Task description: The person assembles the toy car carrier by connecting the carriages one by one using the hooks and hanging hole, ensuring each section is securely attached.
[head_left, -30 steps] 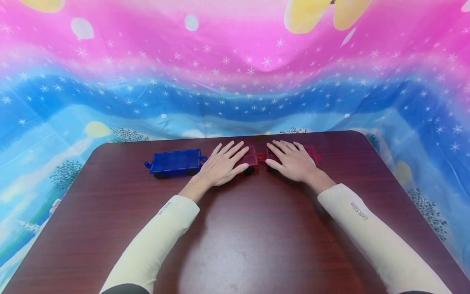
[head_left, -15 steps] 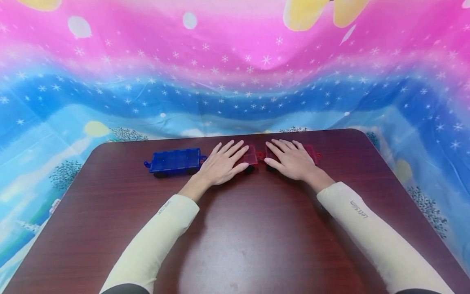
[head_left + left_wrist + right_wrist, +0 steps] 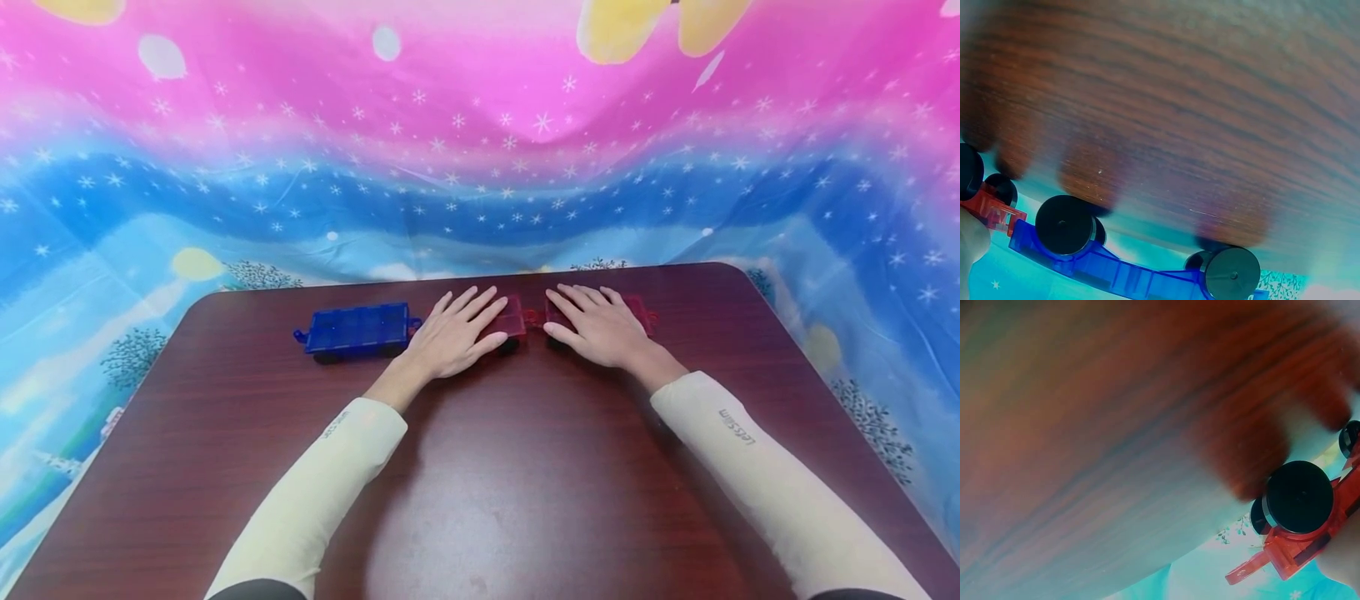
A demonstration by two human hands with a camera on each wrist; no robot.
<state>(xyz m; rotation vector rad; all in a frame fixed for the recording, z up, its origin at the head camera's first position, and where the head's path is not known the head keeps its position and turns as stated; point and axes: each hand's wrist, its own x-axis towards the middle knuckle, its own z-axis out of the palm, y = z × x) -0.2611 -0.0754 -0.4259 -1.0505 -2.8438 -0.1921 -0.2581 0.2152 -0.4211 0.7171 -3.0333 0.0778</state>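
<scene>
Three flat toy train cars stand in a row near the table's far edge. The blue car is at the left, its black wheels showing in the left wrist view. My left hand rests flat with spread fingers on the middle red car, hiding most of it. On the right red car lies my right hand, palm down with straight fingers. Small hooks link the cars; the red coupling shows between the hands. A free red hook sticks out at the row's outer end in the right wrist view.
The dark brown wooden table stretches from the cars toward me. A printed cloth with snowflakes hangs behind the table and along both sides. Pale sleeves cover both forearms.
My right hand and the right red car sit very slightly farther right than half a second ago. My left hand and the blue car look unmoved.
</scene>
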